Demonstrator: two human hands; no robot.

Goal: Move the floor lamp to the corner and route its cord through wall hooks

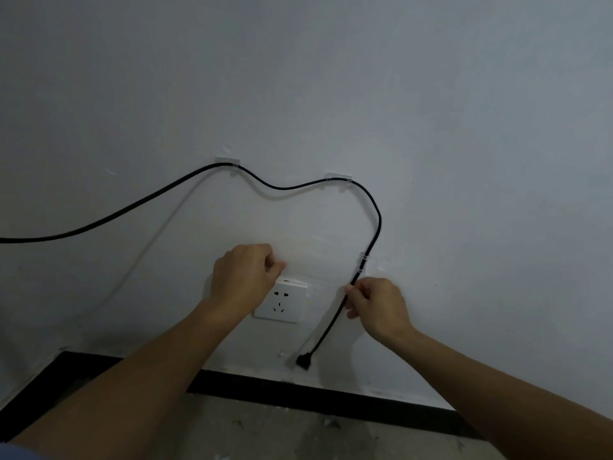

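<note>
- Black cord (288,187) running along the white wall (431,111), entering from the left edge and rising to a first clear hook (228,160).
- Past this hook, sagging a little, then rising again to a second clear hook (338,176) further right.
- After the second hook, bending in a curve downward and passing through a third clear hook (362,262), set upright on the wall.
- Below the third hook, hanging down and slightly to the left, ending in a black plug (302,361) just above the dark baseboard (331,398).
- Plug not inserted; hanging free, lower and to the right of the white wall socket (282,303).
- Right hand (378,307) pinching the cord just below the third hook, thumb and forefinger narrow around it, other fingers curled.
- Left hand (245,273) loosely closed, fingers curled in, resting against the wall at the upper left corner of the socket and covering part of it; cannot tell if anything is inside.
- Both hands well apart, the socket between them.
- Thin pale line on the wall left of the socket, dropping from near the first hook; cannot tell if a second cable or a shadow of the cord.
- Grey floor (298,433) visible below the baseboard.
- Floor lamp itself out of view.
</note>
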